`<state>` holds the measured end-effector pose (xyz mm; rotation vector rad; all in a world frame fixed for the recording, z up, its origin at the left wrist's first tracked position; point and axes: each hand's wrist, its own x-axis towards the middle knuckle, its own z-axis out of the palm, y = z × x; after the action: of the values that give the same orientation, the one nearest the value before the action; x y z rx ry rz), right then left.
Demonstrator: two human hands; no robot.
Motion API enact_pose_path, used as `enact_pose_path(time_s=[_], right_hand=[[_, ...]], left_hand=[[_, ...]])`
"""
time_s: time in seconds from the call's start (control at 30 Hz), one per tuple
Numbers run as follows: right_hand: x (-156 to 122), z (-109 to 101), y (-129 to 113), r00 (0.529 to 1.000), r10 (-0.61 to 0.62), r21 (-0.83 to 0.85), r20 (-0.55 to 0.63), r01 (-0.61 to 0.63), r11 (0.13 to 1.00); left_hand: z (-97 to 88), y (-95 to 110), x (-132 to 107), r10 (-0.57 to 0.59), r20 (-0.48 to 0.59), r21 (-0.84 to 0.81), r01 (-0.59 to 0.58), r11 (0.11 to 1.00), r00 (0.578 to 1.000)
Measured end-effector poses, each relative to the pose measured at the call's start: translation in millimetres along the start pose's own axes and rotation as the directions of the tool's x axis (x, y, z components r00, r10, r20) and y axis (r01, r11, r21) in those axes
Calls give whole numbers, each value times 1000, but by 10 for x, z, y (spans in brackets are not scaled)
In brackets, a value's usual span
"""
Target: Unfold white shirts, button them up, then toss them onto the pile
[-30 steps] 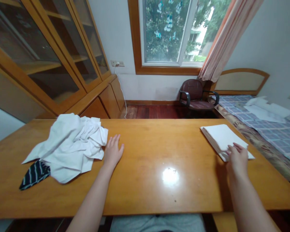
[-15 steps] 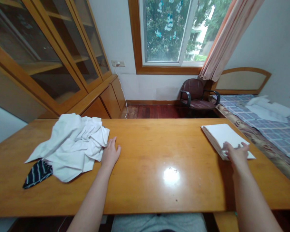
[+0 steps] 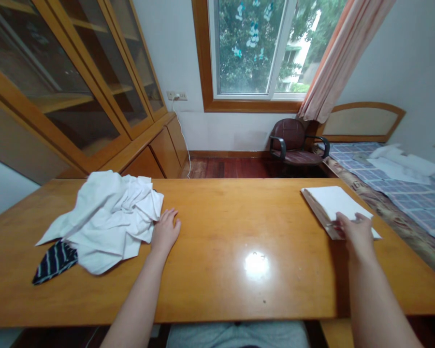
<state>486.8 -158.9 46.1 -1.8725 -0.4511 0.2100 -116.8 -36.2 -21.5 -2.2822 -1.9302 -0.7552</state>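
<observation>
My left hand [image 3: 165, 231] lies flat on the wooden table [image 3: 232, 227], fingers loosely apart, its fingertips touching the right edge of a crumpled pile of white cloth [image 3: 107, 217]. A dark striped garment [image 3: 54, 261] pokes out from under that pile at the lower left. My right hand [image 3: 357, 233] rests on the near corner of a neatly folded white cloth [image 3: 333, 203] at the table's right end, fingers spread over it.
A brown armchair [image 3: 293, 142] stands under the window beyond the table. A bed with a checked cover [image 3: 402, 193] and white fabric on it runs along the right. Wooden glass-door cabinets [image 3: 76, 92] line the left wall.
My left hand has drawn back slightly toward the cloth pile's edge. My right hand has shifted a little on the folded cloth's near corner. The cloths themselves have not moved.
</observation>
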Motion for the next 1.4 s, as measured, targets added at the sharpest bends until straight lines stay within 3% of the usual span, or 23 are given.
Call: enact_pose_path(time_s=[0.1,0.27,0.47,0.7,0.93,1.0,1.1,1.17,1.23,1.3,1.4], right_hand=[[-51,20,-50,976,217,99,-11,-215,972],[-31,20,-68,969,246,174,29,-248,953],[67,48,-78,956,284,111,71,-290,951],[147,114,-147,991,104,207,-83,-85,975],[-75,48,-659,993,-118,397,-22,117,910],[-200,17,-810,984,-178,389,-13,169,905],[-386,-8,-978,964,-252,312,88,214,926],[-488,11,-1038,936,-270,313,226,193,930],[-586,71,-1064,876,-288,309,387,171,936],[-717,171,-1077,780,-332,243,531,235,941],[-1047,375,-1121,605,-388,100,695,453,886]], left_hand=[[0,-6,-5,13,-3,-4,-13,1000,1000],[-19,18,-6,11,-12,-10,-12,1000,1000],[-26,26,-4,5,-6,-20,-5,1000,1000],[-25,9,-12,8,-7,-15,-8,1000,1000],[-15,-4,-13,9,-1,-14,-9,1000,1000],[-13,-2,-13,7,-1,-13,-7,1000,1000],[-19,7,-13,1,0,-16,-1,1000,1000],[-32,18,-13,-2,-5,-20,1,1000,1000],[-50,31,-14,-17,-21,-20,17,1000,1000],[-68,42,-16,-44,-46,-15,43,999,998],[-82,43,-17,-78,-79,-9,77,997,994]])
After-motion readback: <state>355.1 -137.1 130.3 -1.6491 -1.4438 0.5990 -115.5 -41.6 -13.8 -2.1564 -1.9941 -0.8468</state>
